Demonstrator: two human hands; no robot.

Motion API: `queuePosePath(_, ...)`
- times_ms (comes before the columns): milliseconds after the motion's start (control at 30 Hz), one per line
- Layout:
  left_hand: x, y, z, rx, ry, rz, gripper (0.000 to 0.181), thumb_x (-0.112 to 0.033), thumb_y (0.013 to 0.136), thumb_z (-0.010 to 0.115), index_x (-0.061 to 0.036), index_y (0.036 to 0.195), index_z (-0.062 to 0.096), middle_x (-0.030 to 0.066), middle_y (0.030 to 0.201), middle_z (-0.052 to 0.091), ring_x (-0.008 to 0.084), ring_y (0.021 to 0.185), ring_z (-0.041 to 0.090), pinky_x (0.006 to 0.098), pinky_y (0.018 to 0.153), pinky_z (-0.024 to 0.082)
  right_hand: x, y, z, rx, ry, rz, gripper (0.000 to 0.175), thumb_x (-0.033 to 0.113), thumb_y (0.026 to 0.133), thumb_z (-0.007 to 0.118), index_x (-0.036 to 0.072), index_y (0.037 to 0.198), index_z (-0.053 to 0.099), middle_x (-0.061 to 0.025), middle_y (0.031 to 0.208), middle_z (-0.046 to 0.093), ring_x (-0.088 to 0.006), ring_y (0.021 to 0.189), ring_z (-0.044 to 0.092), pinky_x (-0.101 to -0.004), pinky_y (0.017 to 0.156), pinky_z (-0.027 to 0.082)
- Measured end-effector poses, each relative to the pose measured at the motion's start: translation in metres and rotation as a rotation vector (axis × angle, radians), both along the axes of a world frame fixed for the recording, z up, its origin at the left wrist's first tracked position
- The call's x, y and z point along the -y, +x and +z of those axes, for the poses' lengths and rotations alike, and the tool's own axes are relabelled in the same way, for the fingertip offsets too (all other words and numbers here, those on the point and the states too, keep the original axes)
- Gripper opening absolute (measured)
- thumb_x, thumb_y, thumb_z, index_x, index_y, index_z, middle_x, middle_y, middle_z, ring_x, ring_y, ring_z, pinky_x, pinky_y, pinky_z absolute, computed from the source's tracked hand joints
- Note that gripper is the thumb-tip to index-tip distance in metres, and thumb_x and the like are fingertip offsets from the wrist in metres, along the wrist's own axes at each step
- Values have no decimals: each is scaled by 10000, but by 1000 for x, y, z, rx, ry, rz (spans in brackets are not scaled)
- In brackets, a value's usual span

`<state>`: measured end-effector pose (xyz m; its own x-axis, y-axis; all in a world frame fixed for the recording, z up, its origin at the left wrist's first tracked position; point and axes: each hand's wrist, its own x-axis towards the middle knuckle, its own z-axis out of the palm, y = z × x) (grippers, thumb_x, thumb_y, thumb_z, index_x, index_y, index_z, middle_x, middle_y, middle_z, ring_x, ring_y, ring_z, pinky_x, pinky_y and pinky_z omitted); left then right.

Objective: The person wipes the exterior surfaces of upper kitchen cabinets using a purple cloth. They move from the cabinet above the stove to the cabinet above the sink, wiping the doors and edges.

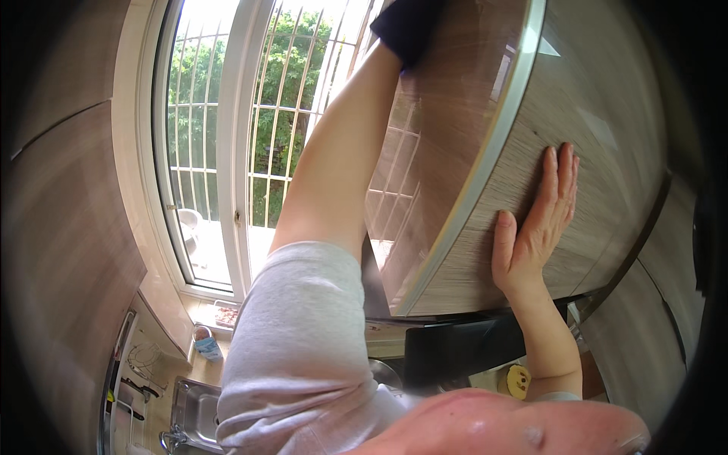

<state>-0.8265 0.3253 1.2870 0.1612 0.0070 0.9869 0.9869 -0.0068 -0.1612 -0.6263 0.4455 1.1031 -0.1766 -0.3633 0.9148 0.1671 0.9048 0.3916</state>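
Observation:
My left arm reaches up to a dark cloth or cover [406,31] at the top, against the glossy side panel of a wall cabinet [455,131]. The dark fabric hides my left hand, so its fingers do not show. My right hand [534,227] lies flat on the cabinet's wood-grain front [597,187], thumb apart from the other fingers, holding nothing. A pale metal edge strip [483,165] runs between the two faces.
A barred window [242,159] stands left of my raised arm. Below are a steel sink [199,409] with a faucet [170,438], knives [139,389] on the left, a blue-patterned container [207,346], a dark range hood panel [455,352] and a yellow round item [518,381].

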Motion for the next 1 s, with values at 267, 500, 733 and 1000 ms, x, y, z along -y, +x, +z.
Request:
queuePosePath(267,-40,-76,-1,-46,114,-250,448,-357,998,559,-63,1334,522,160,1351,551,288,1303,492,392,1066,419,2,1,1,2,13,-12,781,424,952,473,-37,1554,287,-286,1623,233,-458,1514,196,-565,1206,98)
queuePosePath(500,-58,-132,37,49,112,-311,489,-374,1007,539,-85,1398,489,170,1408,516,314,1358,443,412,1108,379,-10,0,2,-4,68,-2,811,489,960,485,-38,1549,305,-277,1617,257,-461,1503,224,-542,1206,133)
queuePosePath(733,-97,-204,-113,350,87,-412,533,-391,1015,520,-108,1463,456,180,1464,480,340,1414,395,431,1150,338,-3,-6,1,-41,88,70,736,451,1013,449,-36,1547,310,-267,1601,297,-433,1498,252,-519,1205,178)
queuePosePath(1000,-113,-156,-343,743,99,-542,553,-426,1030,517,-163,1510,440,194,1509,425,371,1451,358,431,1192,291,-1,-9,2,-48,190,47,620,358,1069,352,-32,1549,304,-228,1604,315,-380,1507,272,-492,1208,239)
